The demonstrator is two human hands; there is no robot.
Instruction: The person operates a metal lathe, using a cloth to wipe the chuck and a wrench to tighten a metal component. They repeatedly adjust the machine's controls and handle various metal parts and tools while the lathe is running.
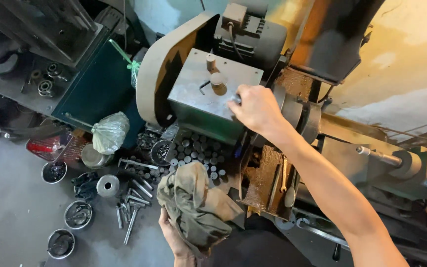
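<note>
My right hand (255,108) reaches forward and rests on the right edge of the lathe's grey headstock box (208,94), fingers curled around a small control there that I cannot see clearly. Two knobbed levers (217,79) stand on top of the box just left of the hand. My left hand (174,240) is low in the view, gripping a crumpled dirty olive rag (196,202) from beneath. An electric motor (248,32) sits behind the box.
The lathe bed and tailstock (391,160) run off to the right. Several short metal cylinders (196,151) lie below the headstock. On the floor at left are metal bowls (77,213), bolts (132,205), a tied plastic bag (108,131) and a dark cabinet (95,84).
</note>
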